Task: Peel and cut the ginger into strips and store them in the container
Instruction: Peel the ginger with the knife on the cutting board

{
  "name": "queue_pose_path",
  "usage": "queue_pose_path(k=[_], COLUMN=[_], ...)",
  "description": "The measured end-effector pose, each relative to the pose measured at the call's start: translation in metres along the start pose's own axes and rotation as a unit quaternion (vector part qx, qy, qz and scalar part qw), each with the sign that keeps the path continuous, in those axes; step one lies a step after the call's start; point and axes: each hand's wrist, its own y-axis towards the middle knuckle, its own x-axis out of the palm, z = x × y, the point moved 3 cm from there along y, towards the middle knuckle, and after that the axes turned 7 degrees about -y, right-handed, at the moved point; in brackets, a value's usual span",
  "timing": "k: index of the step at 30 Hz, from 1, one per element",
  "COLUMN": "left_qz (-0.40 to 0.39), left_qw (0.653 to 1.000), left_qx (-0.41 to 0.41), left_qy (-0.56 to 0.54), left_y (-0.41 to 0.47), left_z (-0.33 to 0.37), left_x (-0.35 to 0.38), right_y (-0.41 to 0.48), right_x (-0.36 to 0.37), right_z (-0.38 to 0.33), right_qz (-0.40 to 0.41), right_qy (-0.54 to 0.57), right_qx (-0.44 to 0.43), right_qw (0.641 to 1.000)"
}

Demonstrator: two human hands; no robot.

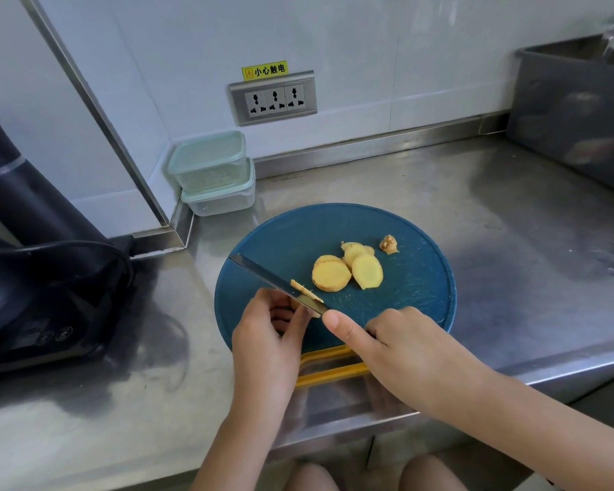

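Note:
A round blue cutting board (415,278) with a yellow handle lies on the steel counter. Several yellow ginger slices (348,267) lie on it, and a scrap of ginger skin (389,243) sits behind them. My left hand (270,331) pinches a small ginger piece (307,306) at the board's near left. My right hand (397,345) grips a knife (263,274) whose blade rests against that piece, with a strip of peel lying on the blade. Two stacked clear containers (213,175) with pale green lids stand in the back corner.
A black appliance (32,278) with a cord fills the left of the counter. A grey bin (578,111) stands at the back right. A wall socket panel (273,99) sits above the containers. The counter's front edge runs just below my hands.

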Motion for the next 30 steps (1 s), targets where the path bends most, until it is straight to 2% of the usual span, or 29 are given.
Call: queue_pose_path(k=[19,30], left_qz=[0.000,0.001], left_qw=[1.000,1.000], left_qx=[-0.005,0.001], left_qy=[-0.007,-0.010], left_y=[0.0006,0.0007], left_z=[-0.0013,-0.0013], left_x=[0.0007,0.0008], right_y=[-0.0007,-0.0019], right_x=[-0.0016,-0.0038], right_z=[-0.0012,-0.0030], right_qz=[-0.011,-0.031], right_qy=[0.003,0.034], right_qx=[0.003,0.033], right_qw=[1.000,0.998])
